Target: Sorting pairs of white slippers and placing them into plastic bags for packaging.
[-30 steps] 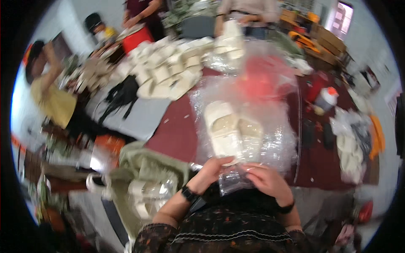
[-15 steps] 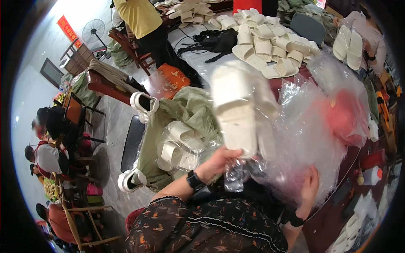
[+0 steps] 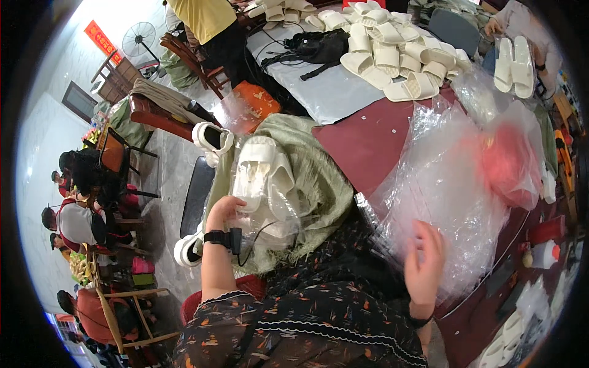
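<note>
My left hand (image 3: 226,209) grips the heel end of a pair of white slide slippers (image 3: 253,165) in a clear plastic bag. The pair is over the mouth of a green woven sack (image 3: 313,184), which stands open at my left front. Other bagged slippers lie under it, partly hidden. My right hand (image 3: 424,260) is raised beside a heap of clear plastic bags (image 3: 442,178) on the dark red table (image 3: 368,144). Its fingers are apart with nothing seen in them.
A large pile of white slippers (image 3: 399,55) lies on the far table, next to a black bag (image 3: 316,49). Red plastic (image 3: 509,162) shows among the clear bags. At the right a person (image 3: 534,30) is near bagged slippers (image 3: 514,67). Wooden chairs stand to the left.
My left hand has carried the bagged slippers left, from over the table to over the sack. My right hand has shifted slightly left beside the plastic bags.
</note>
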Demonstrator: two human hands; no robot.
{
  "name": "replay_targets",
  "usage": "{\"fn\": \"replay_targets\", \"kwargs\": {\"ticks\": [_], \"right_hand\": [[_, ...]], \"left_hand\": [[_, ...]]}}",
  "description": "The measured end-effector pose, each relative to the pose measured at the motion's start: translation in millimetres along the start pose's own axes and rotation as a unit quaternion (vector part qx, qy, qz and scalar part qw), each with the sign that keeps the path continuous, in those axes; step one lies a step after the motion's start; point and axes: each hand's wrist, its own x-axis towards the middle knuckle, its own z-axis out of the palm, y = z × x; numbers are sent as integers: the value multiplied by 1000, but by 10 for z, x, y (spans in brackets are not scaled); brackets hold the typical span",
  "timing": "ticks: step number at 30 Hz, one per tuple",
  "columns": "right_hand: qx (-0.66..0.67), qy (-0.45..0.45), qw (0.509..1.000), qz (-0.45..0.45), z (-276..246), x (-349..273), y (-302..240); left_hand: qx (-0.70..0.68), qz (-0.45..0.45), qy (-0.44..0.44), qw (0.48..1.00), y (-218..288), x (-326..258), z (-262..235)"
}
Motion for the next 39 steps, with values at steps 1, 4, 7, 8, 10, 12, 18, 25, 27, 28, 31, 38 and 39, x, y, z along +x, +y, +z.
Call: {"fn": "replay_targets", "kwargs": {"ticks": [1,4,7,8,10,12,18,25,27,28,31,38,39], "right_hand": [[19,-50,999,-6,110,97,-98],[12,-115,991,-67,667,309,-109],[88,-200,975,-41,1344,549,88],[61,-198,977,-60,1638,612,282],[3,-203,978,-50,2155,731,556],[-48,-221,972,-56,2509,801,528],[-158,-365,917,21,3026,938,878],[462,-84,877,101,2184,1622,-146],[517,-70,851,66,1757,1742,-458],[551,-65,831,40,1606,1782,-482],[589,-82,804,1,1372,1726,-586],[518,-174,836,-57,1093,1355,-882],[510,-216,830,-64,1073,1269,-1044]], "left_hand": [[197,20,107,974,-7,27,-35],[467,113,409,776,105,-187,374],[409,336,367,765,249,-189,538],[419,327,344,774,330,-168,710],[430,284,277,811,477,-160,1067],[480,237,257,805,328,-42,1157],[422,221,273,836,-186,202,1294],[401,107,217,884,-530,-18,1149],[413,134,224,873,-583,59,1124],[430,170,223,858,-569,131,1165],[508,219,228,801,-212,275,1281],[646,298,173,681,558,1556,1281],[662,226,174,693,488,1853,966]]}}
